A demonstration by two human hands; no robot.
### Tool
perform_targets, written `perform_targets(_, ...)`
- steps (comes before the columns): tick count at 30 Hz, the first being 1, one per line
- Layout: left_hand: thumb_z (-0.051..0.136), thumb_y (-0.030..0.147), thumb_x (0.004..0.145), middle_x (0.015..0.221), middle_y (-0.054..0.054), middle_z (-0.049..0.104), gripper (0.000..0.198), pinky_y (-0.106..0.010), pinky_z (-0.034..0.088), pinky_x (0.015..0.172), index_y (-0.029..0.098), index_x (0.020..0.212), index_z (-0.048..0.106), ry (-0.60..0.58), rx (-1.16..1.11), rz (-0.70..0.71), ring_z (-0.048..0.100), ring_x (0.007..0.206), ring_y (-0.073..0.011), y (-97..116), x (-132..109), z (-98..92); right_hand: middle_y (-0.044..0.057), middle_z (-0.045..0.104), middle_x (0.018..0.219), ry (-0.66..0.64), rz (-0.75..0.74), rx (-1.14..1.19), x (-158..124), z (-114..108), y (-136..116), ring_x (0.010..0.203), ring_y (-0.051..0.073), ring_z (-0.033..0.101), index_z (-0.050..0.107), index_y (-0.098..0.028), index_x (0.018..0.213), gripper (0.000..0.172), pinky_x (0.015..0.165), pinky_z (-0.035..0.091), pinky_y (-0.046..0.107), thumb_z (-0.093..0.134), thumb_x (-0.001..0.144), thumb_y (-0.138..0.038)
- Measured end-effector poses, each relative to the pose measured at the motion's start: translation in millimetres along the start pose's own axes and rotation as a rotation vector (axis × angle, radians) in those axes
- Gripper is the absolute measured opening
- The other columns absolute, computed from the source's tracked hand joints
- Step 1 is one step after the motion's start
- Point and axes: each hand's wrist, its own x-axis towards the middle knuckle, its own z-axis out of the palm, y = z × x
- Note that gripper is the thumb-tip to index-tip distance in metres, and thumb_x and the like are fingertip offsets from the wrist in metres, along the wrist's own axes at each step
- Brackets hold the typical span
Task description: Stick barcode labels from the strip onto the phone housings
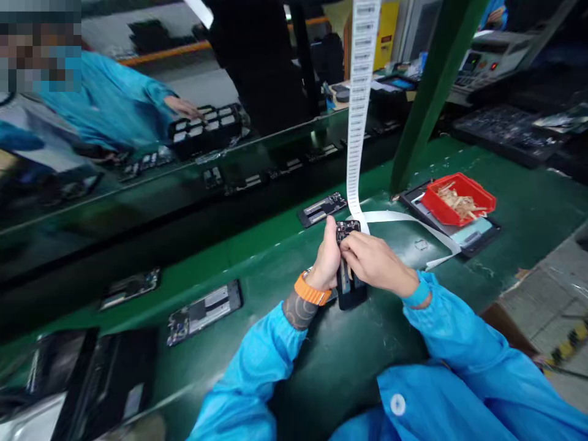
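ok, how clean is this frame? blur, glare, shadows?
Head view: the left hand and phone look fairly sharp; the co-worker's sleeve is soft, the upper-left corner pixelated. Head view: pale sheen on the green table right of the phone; mid-left band nearly black; label strip print too small to read.

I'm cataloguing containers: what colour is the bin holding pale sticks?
The bin is red, best seen in the head view.

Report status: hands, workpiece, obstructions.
Left hand gripping opened smartphone. Right hand at its upper part, grip unclear. Barcode label strip hanging close beyond.
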Motion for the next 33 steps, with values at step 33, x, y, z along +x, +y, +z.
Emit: perform_targets(33, 0.030, 0.080, 0.090, 0.092, -0.020, 0.072, 0.093, -0.048, 0.056, 0.074, 0.005, 0.138, 0.056, -0.500, -0.197, -0.188, 0.072, 0.077, -0.0349, 53, -72, -23.6, 0.007, 0.072, 0.100, 0.411, 0.001, 0.244, -1, -17, -5, 0.095, 0.023, 0.068, 0.068, -0.023, 0.102, 0.014, 0.081, 0.057, 0.039, 0.058, 0.095, -0.017)
